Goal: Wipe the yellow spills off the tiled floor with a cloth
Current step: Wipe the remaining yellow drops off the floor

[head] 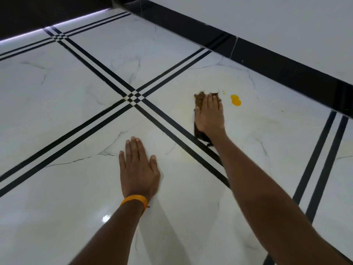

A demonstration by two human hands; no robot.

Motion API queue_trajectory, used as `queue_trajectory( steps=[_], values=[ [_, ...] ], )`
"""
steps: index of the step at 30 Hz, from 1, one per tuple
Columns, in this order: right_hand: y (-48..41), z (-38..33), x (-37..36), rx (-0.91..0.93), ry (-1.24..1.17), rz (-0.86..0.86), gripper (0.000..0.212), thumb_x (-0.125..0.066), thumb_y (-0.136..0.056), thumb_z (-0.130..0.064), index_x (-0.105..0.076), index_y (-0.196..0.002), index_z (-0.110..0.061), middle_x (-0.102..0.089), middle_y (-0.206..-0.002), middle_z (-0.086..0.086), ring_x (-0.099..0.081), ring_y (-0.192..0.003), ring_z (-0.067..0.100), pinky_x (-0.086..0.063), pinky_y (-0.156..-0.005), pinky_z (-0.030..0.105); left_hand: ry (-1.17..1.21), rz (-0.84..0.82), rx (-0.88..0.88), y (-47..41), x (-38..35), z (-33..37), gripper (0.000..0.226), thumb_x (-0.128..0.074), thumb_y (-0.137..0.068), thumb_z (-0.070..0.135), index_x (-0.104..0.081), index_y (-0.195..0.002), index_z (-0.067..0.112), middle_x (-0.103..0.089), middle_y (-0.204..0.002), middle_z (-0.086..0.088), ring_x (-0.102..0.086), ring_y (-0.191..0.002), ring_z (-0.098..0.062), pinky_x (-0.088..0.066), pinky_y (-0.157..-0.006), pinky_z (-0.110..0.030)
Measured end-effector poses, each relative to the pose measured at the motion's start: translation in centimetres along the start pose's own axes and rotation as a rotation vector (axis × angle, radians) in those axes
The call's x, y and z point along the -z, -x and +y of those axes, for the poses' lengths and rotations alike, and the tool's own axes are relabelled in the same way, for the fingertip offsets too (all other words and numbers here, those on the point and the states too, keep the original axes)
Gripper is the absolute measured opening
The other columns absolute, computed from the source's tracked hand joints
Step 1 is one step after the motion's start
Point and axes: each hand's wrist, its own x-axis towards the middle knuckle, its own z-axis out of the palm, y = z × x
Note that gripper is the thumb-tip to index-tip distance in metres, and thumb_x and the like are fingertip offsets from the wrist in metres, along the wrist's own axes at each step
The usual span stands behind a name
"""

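Observation:
A bright yellow spill point(235, 100) lies on the white tiled floor point(76, 104), with a few tiny yellow drops point(223, 92) just left of it. My right hand point(209, 114) presses flat on a dark brown cloth point(199, 98), a short way left of the spill and apart from it. The cloth's far end shows beyond my fingertips and its near end trails under my wrist. A faint yellowish smear point(186, 157) marks the tile nearer to me. My left hand point(138, 169) rests flat on the floor with fingers spread and nothing in it; an orange band point(134, 200) circles its wrist.
Black double stripes cross the tiles and meet at a checkered junction point(134, 97). A black skirting point(267, 60) runs along the white wall at the upper right, close behind the spill. A dark strip with a lit edge point(47, 27) bounds the floor at the upper left.

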Motion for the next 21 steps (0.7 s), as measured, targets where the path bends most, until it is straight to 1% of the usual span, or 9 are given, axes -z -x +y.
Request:
queue_trajectory(
  steps=[4,7,8,10,14,16,18,20,21],
  values=[
    [7.0,-5.0,-0.6,0.392,-0.023,-0.014,0.067,-0.016,-0.104,-0.041,-0.024,-0.159,-0.002,-0.024,-0.167,0.015,-0.017,-0.156,0.029,-0.012,-0.127,0.045,-0.041,-0.007,0.002,-0.2,0.0,-0.3,0.072,-0.014,-0.099,0.044,-0.006,-0.158,0.004,-0.007,-0.167,-0.014,-0.005,-0.155,-0.027,-0.008,-0.126,-0.049],
    [13.7,-1.7,-0.4,0.607,-0.03,-0.059,0.063,-0.02,-0.107,-0.04,-0.023,-0.16,-0.007,-0.021,-0.168,0.008,-0.015,-0.157,0.023,-0.011,-0.128,0.042,-0.047,-0.008,-0.01,-0.3,0.2,0.2,0.072,-0.013,-0.099,0.044,-0.007,-0.158,0.003,-0.008,-0.167,-0.015,-0.006,-0.155,-0.028,-0.009,-0.125,-0.05],
    [13.7,0.4,-0.3,0.618,-0.039,-0.05,0.061,-0.024,-0.106,-0.037,-0.027,-0.159,-0.006,-0.024,-0.167,0.009,-0.02,-0.156,0.025,-0.014,-0.127,0.042,-0.045,-0.006,-0.014,-0.5,0.1,0.4,0.072,-0.013,-0.099,0.044,-0.008,-0.158,0.003,-0.009,-0.167,-0.015,-0.007,-0.155,-0.029,-0.009,-0.125,-0.049],
    [10.5,4.4,0.0,0.462,-0.043,0.03,0.063,-0.026,-0.104,-0.036,-0.035,-0.155,-0.002,-0.033,-0.163,0.015,-0.029,-0.152,0.031,-0.018,-0.125,0.044,-0.047,0.004,-0.021,-0.8,0.1,0.5,0.072,-0.014,-0.099,0.044,-0.008,-0.158,0.003,-0.01,-0.166,-0.016,-0.008,-0.155,-0.029,-0.008,-0.125,-0.049],
    [2.6,4.0,0.6,0.044,0.011,0.006,0.066,-0.022,-0.105,-0.038,-0.024,-0.158,0.001,-0.025,-0.166,0.019,-0.019,-0.155,0.031,-0.01,-0.127,0.045,-0.069,-0.006,-0.021,-0.9,-0.1,0.0,0.072,-0.014,-0.099,0.043,-0.009,-0.158,0.003,-0.01,-0.167,-0.016,-0.007,-0.155,-0.029,-0.008,-0.125,-0.049],
    [3.9,-0.5,-0.3,0.137,-0.01,0.031,0.062,-0.028,-0.105,-0.033,-0.025,-0.157,0.001,-0.028,-0.164,0.021,-0.021,-0.154,0.033,-0.011,-0.127,0.046,-0.066,-0.006,-0.013,-0.7,-0.1,-0.1,0.072,-0.013,-0.098,0.043,-0.009,-0.158,0.003,-0.01,-0.167,-0.016,-0.007,-0.155,-0.029,-0.01,-0.125,-0.05],
    [8.8,-3.0,-1.1,0.41,-0.033,0.027,0.063,-0.028,-0.104,-0.035,-0.027,-0.157,-0.002,-0.029,-0.165,0.016,-0.022,-0.154,0.031,-0.013,-0.127,0.045,-0.065,-0.006,-0.012,-0.7,0.1,-0.1,0.072,-0.013,-0.098,0.044,-0.008,-0.158,0.003,-0.01,-0.167,-0.015,-0.007,-0.155,-0.029,-0.011,-0.125,-0.05],
    [12.1,-1.1,-0.9,0.57,-0.058,-0.021,0.062,-0.027,-0.104,-0.038,-0.029,-0.158,-0.006,-0.028,-0.166,0.01,-0.022,-0.155,0.025,-0.014,-0.127,0.043,-0.054,0.002,-0.009,-0.9,0.0,0.0,0.072,-0.014,-0.099,0.044,-0.008,-0.158,0.004,-0.01,-0.167,-0.016,-0.007,-0.155,-0.029,-0.011,-0.125,-0.051],
    [12.1,0.9,-0.5,0.557,-0.078,-0.02,0.062,-0.027,-0.104,-0.037,-0.032,-0.157,-0.006,-0.031,-0.165,0.01,-0.025,-0.154,0.027,-0.016,-0.127,0.043,-0.051,-0.001,-0.011,-0.9,0.0,0.2,0.072,-0.014,-0.099,0.044,-0.008,-0.158,0.003,-0.01,-0.166,-0.016,-0.008,-0.155,-0.029,-0.011,-0.125,-0.051]
  ],
)
